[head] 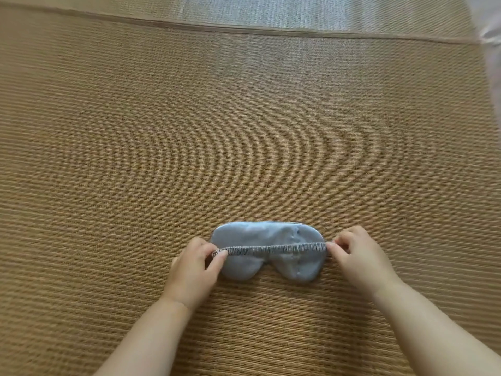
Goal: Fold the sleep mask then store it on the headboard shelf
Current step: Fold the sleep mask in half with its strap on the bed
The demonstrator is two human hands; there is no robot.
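Note:
A light blue sleep mask (244, 236) lies flat and unfolded on a woven brown mat (244, 131), near me. Its grey elastic strap (273, 249) runs straight across the mask from side to side. My left hand (193, 270) pinches the strap's left end at the mask's left edge. My right hand (357, 256) pinches the strap's right end at the mask's right edge. No headboard shelf is in view.
The mat stretches wide on all sides of the mask. A seam or mat edge (244, 29) crosses the far side, with a bright strip (298, 12) beyond it. Pale fabric (492, 28) shows at the top right corner.

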